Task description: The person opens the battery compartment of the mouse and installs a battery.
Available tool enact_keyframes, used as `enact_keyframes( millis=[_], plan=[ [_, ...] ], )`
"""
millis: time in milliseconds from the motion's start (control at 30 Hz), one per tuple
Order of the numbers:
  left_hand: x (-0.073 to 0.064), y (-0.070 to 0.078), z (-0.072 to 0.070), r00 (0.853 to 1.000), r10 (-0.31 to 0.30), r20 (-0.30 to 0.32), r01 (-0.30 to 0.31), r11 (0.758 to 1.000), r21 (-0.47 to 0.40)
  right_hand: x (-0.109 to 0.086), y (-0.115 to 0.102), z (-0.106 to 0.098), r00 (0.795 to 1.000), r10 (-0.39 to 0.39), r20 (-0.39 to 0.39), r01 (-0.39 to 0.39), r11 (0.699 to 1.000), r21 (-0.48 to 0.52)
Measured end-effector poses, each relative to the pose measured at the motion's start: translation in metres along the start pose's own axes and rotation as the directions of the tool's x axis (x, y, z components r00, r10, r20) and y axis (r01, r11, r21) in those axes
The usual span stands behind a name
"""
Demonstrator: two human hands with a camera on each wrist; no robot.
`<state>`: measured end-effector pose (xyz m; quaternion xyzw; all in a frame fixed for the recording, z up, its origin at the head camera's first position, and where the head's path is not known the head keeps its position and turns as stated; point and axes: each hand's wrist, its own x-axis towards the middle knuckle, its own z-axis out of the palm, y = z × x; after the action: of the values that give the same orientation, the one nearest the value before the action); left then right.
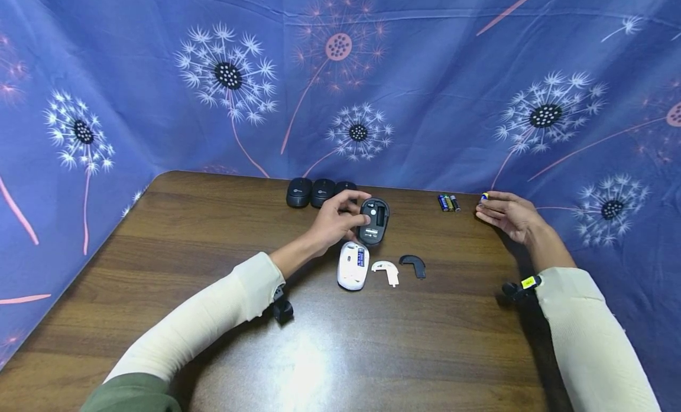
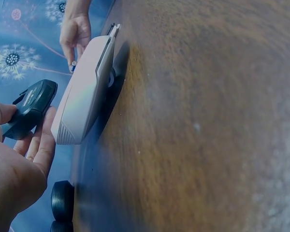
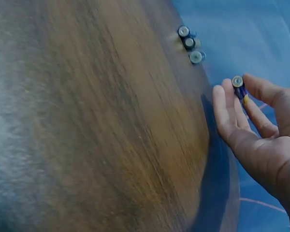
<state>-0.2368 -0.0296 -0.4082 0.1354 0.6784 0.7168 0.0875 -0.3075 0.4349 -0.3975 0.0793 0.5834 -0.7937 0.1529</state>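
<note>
3 batteries (image 1: 449, 204) right, seemingly 3 mice (image 1: 323, 192) left

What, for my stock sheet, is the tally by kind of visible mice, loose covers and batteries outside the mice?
Mice: 5 (three black mice in a row, one dark mouse in the left hand, one white mouse)
Loose covers: 2 (white cover, black cover)
Batteries: 4 (three table batteries, one held battery in the right hand)
Total: 11

Third mouse in row (image 1: 346, 185) partly hidden behind left hand (image 1: 336, 218); label (image 1: 371, 231) on held mouse (image 1: 375, 222) unreadably small.
</note>
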Motion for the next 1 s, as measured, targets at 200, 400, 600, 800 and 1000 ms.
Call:
enact_keyframes(
  millis=[200, 400, 600, 800, 1000],
  plan=[
    [0.001, -0.001, 0.0, 1.0, 0.0, 0.001, 0.0, 1.0, -0.001, -0.008, -0.002, 0.011, 0.995, 0.025, -0.099, -0.027, 1.0, -0.014],
    [0.001, -0.002, 0.0, 1.0, -0.004, -0.002, 0.004, 1.0, 0.006, -0.013, 0.003, 0.016, 0.992, 0.0, -0.124, 0.004, 1.0, 0.028],
    [0.002, -0.004, 0.0, 1.0, -0.002, -0.009, 0.002, 1.0, 0.0, -0.018, 0.01, 0.019, 0.993, -0.046, -0.106, 0.047, 0.999, 0.009],
    [0.003, -0.004, 0.0, 1.0, 0.008, -0.011, -0.008, 1.0, -0.014, -0.025, 0.014, 0.027, 0.989, -0.096, -0.112, 0.09, 0.994, -0.055],
    [0.003, -0.003, 0.0, 1.0, 0.003, -0.01, -0.003, 1.0, -0.003, -0.033, 0.016, 0.037, 0.986, -0.142, -0.082, 0.135, 0.987, -0.088]
  ],
)
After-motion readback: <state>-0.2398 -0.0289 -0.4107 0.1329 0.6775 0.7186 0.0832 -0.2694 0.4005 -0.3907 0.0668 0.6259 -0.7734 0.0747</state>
